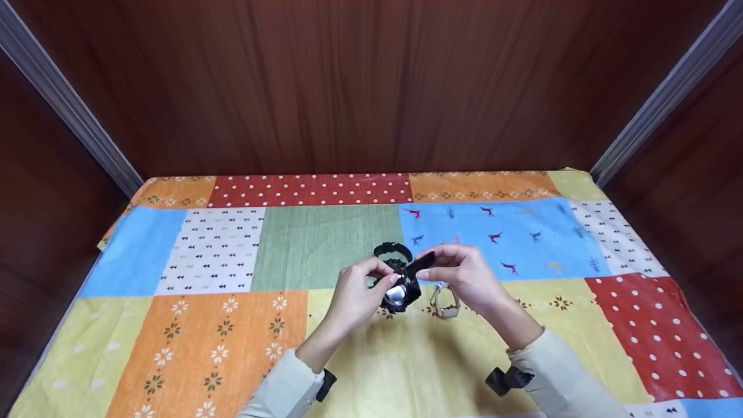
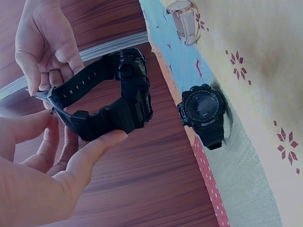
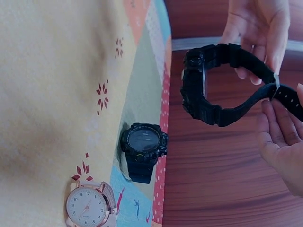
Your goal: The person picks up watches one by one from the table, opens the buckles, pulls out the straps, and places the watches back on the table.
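Note:
Both hands hold a black digital-style wristwatch [image 2: 137, 85] above the table, its strap closed into a loop. My left hand [image 1: 361, 288] pinches the strap near the metal buckle. In the left wrist view its thumb [image 2: 102, 143] lies along the strap. My right hand [image 1: 462, 275] grips the free strap end between thumb and fingers, just past the buckle. A second black wristwatch [image 3: 144, 141] lies on the cloth behind the held one, face visible. Beneath my right hand rests a rose-gold watch [image 3: 87, 206] with a white dial and pale strap.
A patchwork-print tablecloth [image 1: 365, 244] covers the table. Brown wood-grain panels [image 1: 348, 87] rise behind it and at both sides, with grey metal strips [image 1: 75, 98] at the corners. Small black cameras [image 1: 509, 380] sit on both wrists.

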`<state>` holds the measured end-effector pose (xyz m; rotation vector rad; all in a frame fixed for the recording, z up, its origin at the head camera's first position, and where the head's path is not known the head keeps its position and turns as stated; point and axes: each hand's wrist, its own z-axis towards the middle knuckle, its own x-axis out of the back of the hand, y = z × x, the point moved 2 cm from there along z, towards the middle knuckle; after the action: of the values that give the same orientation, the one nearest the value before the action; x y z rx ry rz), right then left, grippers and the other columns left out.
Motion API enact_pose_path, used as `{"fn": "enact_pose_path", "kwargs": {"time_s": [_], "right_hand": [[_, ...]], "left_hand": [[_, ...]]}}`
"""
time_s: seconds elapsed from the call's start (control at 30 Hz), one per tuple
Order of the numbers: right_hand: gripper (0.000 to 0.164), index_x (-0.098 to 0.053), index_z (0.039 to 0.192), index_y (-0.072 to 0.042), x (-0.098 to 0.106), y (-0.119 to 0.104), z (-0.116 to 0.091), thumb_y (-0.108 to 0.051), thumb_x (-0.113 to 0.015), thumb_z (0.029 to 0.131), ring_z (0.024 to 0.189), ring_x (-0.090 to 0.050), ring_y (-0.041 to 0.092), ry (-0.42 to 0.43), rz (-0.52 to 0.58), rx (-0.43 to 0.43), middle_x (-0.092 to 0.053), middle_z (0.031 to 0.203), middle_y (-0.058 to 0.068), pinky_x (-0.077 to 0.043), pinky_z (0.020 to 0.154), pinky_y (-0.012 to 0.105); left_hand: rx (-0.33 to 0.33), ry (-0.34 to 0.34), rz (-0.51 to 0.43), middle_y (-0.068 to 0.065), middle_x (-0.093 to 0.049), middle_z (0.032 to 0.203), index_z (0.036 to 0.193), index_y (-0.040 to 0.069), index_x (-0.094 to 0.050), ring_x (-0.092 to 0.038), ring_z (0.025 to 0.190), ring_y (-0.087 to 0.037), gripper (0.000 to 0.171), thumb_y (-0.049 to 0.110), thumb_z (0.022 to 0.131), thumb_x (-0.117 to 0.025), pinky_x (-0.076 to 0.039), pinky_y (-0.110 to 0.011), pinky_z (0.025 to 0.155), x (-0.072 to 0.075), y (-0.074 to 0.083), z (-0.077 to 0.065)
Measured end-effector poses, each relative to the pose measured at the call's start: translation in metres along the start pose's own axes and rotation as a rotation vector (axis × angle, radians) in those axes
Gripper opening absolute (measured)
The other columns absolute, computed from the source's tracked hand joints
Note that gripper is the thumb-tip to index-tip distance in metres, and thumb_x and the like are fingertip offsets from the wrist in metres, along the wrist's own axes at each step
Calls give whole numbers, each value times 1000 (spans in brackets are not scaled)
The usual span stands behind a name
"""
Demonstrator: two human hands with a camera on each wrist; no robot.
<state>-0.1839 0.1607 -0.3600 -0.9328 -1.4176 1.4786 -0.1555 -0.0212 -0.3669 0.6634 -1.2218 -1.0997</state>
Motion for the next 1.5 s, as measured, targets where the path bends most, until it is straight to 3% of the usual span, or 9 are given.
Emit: {"fn": "enact_pose_path", "kwargs": {"time_s": [0.43,0.67,0.87,1.1,1.37,1.5], "right_hand": [[33,-57,100,19,0,-1,0,4,-71,73,80,-63,21,5,38,-10,-67,85,10,-50,76,33],[33,-58,100,17,3,-4,0,2,-72,73,82,-64,23,13,5,3,-68,85,11,-50,79,35],[33,-60,99,15,3,-4,0,2,-72,72,82,-63,23,24,2,-1,-68,85,10,-50,79,35],[27,-66,97,2,4,-5,0,-4,-75,72,86,-62,22,21,-75,-10,-66,92,11,-49,80,35],[29,-66,99,1,2,-5,1,-4,-75,72,84,-63,20,-2,-60,-12,-66,92,11,-50,78,35],[35,-63,103,7,1,-4,1,-3,-75,72,85,-63,21,-27,-66,-4,-66,93,11,-50,78,35]], "left_hand": [[18,0,-9,1,-63,81,81,7,-64,-58,82,-16,5,11,82,-67,-44,-33,77,4,-1,0],[82,-32,-52,-3,-63,92,94,7,-65,-57,92,-18,23,10,74,-75,-49,-30,77,8,-3,-1],[60,-26,-9,-4,-64,93,95,5,-67,-57,91,-19,25,3,71,-76,-48,-34,79,8,-4,-1],[11,-7,-1,-3,-66,87,92,4,-69,-59,86,-18,23,2,70,-76,-49,-33,75,9,-5,0],[-2,-15,42,-2,-68,88,92,6,-71,-61,86,-17,22,5,71,-76,-47,-31,77,9,-3,1],[-3,-10,41,-3,-68,87,91,5,-71,-61,85,-17,22,5,70,-76,-47,-31,75,9,-2,1]]}}
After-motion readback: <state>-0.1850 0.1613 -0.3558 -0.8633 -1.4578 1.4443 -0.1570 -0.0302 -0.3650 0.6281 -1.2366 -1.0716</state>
